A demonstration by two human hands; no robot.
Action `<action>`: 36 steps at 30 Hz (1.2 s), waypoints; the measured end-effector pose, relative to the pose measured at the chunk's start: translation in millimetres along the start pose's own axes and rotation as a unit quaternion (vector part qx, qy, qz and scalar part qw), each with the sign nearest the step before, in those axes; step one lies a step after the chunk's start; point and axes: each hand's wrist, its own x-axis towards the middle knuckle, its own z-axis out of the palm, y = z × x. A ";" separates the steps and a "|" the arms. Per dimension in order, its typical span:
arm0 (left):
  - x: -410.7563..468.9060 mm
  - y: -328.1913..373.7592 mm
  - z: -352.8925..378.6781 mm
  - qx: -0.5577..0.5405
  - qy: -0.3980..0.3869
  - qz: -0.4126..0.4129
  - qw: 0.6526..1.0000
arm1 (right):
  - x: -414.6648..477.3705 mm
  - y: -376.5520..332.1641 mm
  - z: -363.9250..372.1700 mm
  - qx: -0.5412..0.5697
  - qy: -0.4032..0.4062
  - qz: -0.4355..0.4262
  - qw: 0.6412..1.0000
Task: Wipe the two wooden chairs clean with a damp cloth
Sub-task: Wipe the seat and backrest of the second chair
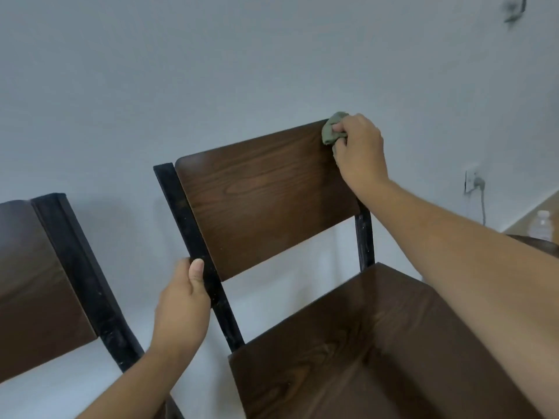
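Wiping the backrest's upper right corner, frame post gripped

Lower left of frame: second chair (45,282), with a dark wood backrest and a black upright, only partly in view.

Left of centre: left hand (181,303) is wrapped round the black left post (193,225) of the centre chair (363,343). The thumb lies on the post's front face. The other fingers curl behind it, out of sight.

Centre: brown backrest (266,204), grain visible, slanted in the frame.

Upper right of the backrest: green cloth (332,131), bunched and pressed against the panel's top corner. Right hand (360,146) clamps it with fingers curled over the wad. The cloth protrudes left of the fingertips, and a fold hangs below the hand.

Right edge: white wall outlet (472,179) with plug and cord. A clear plastic bottle (543,225) stands below it, well apart from the cloth.
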 end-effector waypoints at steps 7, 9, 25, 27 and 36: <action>5.5 -12.2 0.3 0.004 0.000 0.019 1.000 | -99.3 14.3 13.9 0.009 0.013 0.055 0.998; 8.1 -15.0 -0.3 0.000 -0.009 0.018 1.000 | -119.4 -6.8 18.4 0.033 0.015 0.064 0.997; 11.7 -21.2 -36.7 -0.390 -0.182 -0.208 0.878 | -238.8 -124.2 38.3 0.108 -0.153 -0.258 0.948; 12.3 -16.2 -33.4 -0.357 -0.171 -0.200 0.896 | -253.2 -112.4 33.0 0.087 -0.217 -0.297 0.926; 6.1 -17.9 -12.1 -0.209 -0.072 -0.082 0.972 | -172.6 -0.3 -27.8 0.075 -0.102 -0.022 0.992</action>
